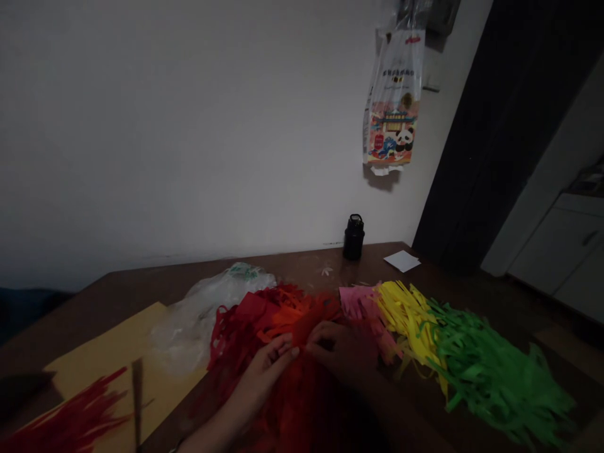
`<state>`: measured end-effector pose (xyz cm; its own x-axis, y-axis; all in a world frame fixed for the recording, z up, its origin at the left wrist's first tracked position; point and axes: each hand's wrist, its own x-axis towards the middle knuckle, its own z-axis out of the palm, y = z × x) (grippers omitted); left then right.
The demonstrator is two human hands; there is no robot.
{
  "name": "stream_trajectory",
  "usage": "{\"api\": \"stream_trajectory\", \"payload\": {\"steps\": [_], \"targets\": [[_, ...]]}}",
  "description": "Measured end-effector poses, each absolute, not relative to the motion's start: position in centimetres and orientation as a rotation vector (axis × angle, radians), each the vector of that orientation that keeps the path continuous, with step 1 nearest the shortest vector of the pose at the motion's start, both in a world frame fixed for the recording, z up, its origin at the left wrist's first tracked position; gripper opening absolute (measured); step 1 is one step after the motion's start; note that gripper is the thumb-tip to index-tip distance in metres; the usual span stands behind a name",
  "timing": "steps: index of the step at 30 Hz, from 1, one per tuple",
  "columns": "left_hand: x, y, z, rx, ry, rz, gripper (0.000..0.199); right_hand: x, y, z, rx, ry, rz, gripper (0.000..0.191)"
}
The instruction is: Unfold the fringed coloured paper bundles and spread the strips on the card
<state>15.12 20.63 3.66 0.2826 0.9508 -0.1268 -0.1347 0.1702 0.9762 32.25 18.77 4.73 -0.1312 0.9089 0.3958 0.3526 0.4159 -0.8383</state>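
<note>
Close together at the front middle of the table, both my hands pinch a piece of orange-red fringed paper (304, 324). My left hand (272, 362) has thumb and fingertips closed on its left edge, and my right hand (342, 353) grips the right side. Orange paper strips (283, 314) lie just behind, beside a heap of red fringed paper (231, 324). To the right are pink fringed paper (361, 308), yellow fringed paper (408, 318) and a large green fringed bundle (500, 365). Dim light and blur hide the lower part of the held paper.
A clear plastic bag (193, 327) overlaps a tan sheet (108, 343) on the left, where more red fringe (80, 409) lies. At the back stand a black container (353, 238) and a white paper square (402, 260). A printed bag (394, 107) hangs on the wall.
</note>
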Motion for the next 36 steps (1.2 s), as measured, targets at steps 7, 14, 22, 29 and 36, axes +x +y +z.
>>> {"api": "stream_trajectory", "payload": {"steps": [7,14,22,29,36], "targets": [[14.9,21.2,3.0,1.059,0.821,0.94,0.037,32.2,18.5,4.7,-1.366,-1.637,0.503,0.014],[14.8,21.4,2.6,1.167,0.811,0.92,0.031,31.9,19.0,2.8,-1.263,-1.764,0.15,0.024],[14.2,21.8,2.1,1.639,0.943,1.012,0.023,31.5,18.3,3.0,-1.171,-1.933,0.033,0.007],[14.0,20.9,2.4,1.892,1.053,1.009,0.019,30.6,18.5,2.4,-1.268,-1.919,-0.069,0.02],[14.0,21.0,2.5,2.0,1.08,0.971,0.028,31.5,19.1,2.4,-1.236,-1.8,-0.21,0.011]]}}
